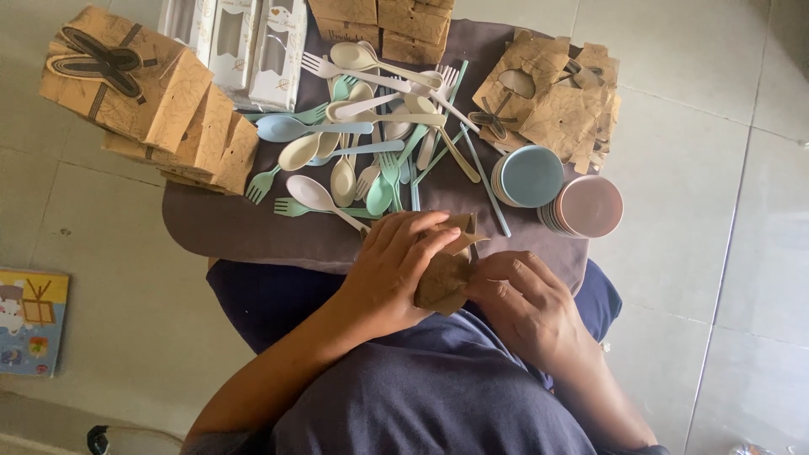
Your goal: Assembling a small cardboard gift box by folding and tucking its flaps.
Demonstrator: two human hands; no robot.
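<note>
My left hand (pixel 394 268) and my right hand (pixel 521 297) both grip a small brown kraft paper box (pixel 444 278), partly folded, at the near edge of a low dark tray table (pixel 219 227). The left hand's fingers lie over the box's top and flap; the right hand pinches its right side. Just beyond the hands lies a heap of pastel plastic spoons and forks (pixel 371 143) in cream, blue and green.
Finished kraft boxes with ribbon prints (pixel 135 80) are stacked at the left. Flat kraft cut-outs (pixel 552 101) lie at the right. A blue stack of small plates (pixel 529 177) and a pink stack (pixel 588 206) sit beside them. White window boxes (pixel 240 46) stand at the back. A picture book (pixel 32 320) lies on the tiled floor.
</note>
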